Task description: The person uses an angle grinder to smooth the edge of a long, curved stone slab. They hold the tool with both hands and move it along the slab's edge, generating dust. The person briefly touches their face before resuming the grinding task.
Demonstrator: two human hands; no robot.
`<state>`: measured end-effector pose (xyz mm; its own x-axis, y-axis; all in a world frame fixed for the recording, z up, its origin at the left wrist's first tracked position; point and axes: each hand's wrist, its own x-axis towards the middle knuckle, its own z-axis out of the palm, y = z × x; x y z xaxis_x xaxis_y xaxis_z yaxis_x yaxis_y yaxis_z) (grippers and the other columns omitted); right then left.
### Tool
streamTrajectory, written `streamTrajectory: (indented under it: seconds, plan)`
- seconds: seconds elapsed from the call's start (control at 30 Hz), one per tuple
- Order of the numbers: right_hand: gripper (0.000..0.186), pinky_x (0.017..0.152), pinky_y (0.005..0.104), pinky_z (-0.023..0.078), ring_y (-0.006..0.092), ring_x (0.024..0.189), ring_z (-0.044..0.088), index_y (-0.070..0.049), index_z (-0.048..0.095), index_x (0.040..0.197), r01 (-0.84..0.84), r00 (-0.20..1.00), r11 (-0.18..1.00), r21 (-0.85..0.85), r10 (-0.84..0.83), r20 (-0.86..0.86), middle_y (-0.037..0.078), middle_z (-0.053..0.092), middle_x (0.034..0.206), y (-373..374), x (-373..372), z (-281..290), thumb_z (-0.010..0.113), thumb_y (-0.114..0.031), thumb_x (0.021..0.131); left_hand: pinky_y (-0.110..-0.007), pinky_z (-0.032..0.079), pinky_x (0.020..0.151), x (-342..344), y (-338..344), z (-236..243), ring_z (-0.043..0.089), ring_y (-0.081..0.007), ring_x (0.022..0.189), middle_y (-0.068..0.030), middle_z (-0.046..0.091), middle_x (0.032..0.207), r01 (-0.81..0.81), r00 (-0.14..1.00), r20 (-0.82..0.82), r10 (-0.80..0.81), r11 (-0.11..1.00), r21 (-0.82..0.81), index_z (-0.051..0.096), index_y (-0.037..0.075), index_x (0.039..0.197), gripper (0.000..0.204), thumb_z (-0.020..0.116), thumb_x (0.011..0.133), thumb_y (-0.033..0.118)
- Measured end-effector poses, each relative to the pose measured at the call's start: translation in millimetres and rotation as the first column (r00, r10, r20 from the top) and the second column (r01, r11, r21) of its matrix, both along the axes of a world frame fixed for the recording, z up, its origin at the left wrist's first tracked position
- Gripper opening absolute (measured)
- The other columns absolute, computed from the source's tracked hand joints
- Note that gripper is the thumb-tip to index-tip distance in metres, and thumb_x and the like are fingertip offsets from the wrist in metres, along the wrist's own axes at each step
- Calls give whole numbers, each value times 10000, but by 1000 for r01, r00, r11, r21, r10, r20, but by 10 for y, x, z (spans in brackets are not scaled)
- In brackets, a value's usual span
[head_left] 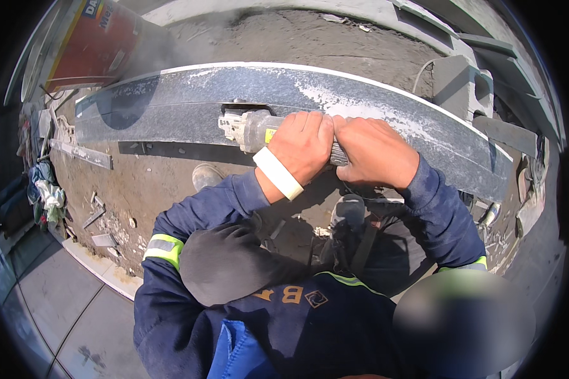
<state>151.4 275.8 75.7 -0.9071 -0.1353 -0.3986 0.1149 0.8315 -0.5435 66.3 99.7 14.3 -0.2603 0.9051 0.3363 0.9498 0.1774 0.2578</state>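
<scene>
Both my hands are wrapped round the body of an angle grinder (254, 129), which lies across a long grey stone slab (189, 95). My left hand (300, 144), with a pale band at its wrist, grips close behind the grinder's dusty head. My right hand (374, 150) is closed round the rear end, touching the left. The disc shows only as a dark edge at the slab's surface, partly hidden by the grinder's head. A thin lengthwise line runs along the slab, and white dust covers part of its right half.
A red bucket (98, 47) stands at the slab's far left, with dust hanging beside it. A concrete block (452, 88) sits behind the right end. Stone offcuts (82, 153) and rubble lie on the dirt at left. Grey tiles (50, 303) cover the lower left. My shoes are below the slab.
</scene>
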Motion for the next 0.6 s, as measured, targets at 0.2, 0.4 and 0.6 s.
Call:
streamTrajectory:
  seconds: [0.2,0.4,0.6]
  plan:
    - [440,793,507,584,456,910,735,62,631,1071,-9,1000,1000,-4,10,21,265,731,891,-10,-25,-30,829,-117,720,-396,524,790,-8,-26,-4,643,-288,866,-134,615,914,1,1000,7,-1,1000,-18,639,-14,996,211,647,827,112]
    - [519,806,509,583,464,924,731,88,613,1074,-29,1000,999,41,29,8,265,724,887,107,181,172,881,-190,727,-385,515,786,140,84,128,628,-266,856,-115,604,895,39,998,50,-41,999,35,656,-26,1032,242,633,838,117]
    - [444,814,511,584,471,910,723,92,605,1039,-32,999,999,35,31,42,268,719,882,-2,-17,42,814,-139,723,-392,515,789,19,-4,-8,632,-272,859,-120,608,899,10,999,40,-9,1000,-9,650,-23,1030,242,642,833,117]
